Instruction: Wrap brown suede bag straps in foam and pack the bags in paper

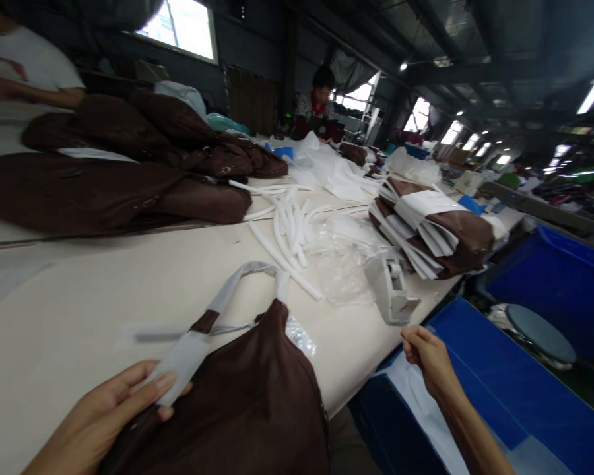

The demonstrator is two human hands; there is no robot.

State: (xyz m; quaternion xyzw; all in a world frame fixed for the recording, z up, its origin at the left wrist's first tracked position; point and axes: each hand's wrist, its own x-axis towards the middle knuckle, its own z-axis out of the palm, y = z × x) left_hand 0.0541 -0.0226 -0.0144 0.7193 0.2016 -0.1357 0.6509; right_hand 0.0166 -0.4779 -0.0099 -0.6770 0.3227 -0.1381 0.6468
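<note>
A dark brown handbag (262, 396) lies at the table's near edge, its strap looping up and away from me. White wrapping (183, 366) covers parts of that strap. My left hand (113, 402) pinches the wrapped lower part of the strap between thumb and fingers. Just past the table edge, my right hand (430, 359) is closed, its fingertips pressed together; anything in them is too small to make out. Nearest to it is a pale tape dispenser (389, 290) on the table. A small clear plastic packet (301, 338) shows beside the bag.
Brown bags (103, 191) are heaped at the left; wrapped brown pieces (440, 224) are stacked at the right. White foam tubes (290, 231) and clear plastic bags (346, 257) lie mid-table. A blue bin (499, 376) and a stool (539, 333) stand right. Two people are beyond.
</note>
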